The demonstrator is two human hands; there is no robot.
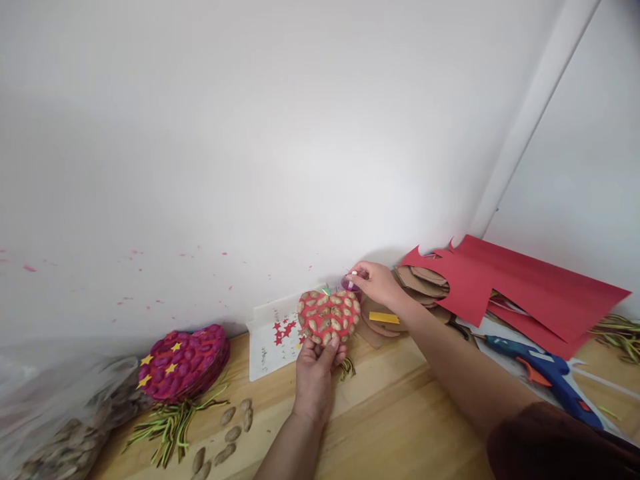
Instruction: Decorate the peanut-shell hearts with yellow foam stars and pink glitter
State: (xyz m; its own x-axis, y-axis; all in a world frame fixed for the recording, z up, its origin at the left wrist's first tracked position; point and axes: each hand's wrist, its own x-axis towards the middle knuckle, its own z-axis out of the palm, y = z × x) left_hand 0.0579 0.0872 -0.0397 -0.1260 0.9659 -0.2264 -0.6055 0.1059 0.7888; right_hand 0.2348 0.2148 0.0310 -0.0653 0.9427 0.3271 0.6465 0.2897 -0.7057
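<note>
The left hand (pixel 314 373) pinches the lower edge of a red heart (pixel 329 315) studded with bumpy peanut shells (pixel 325 325), upright above its fingers. At the heart's top edge, the right hand (pixel 377 283) closes its fingertips on a small white bit (pixel 352 280).

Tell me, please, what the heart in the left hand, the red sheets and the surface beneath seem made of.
The heart in the left hand looks like a matte red backing, card or felt perhaps, studded with tan ridged peanut shells. The red sheets seem thin matte card: flat, cleanly cut edges. The surface looks like pale wood, its grain and seams showing.
</note>
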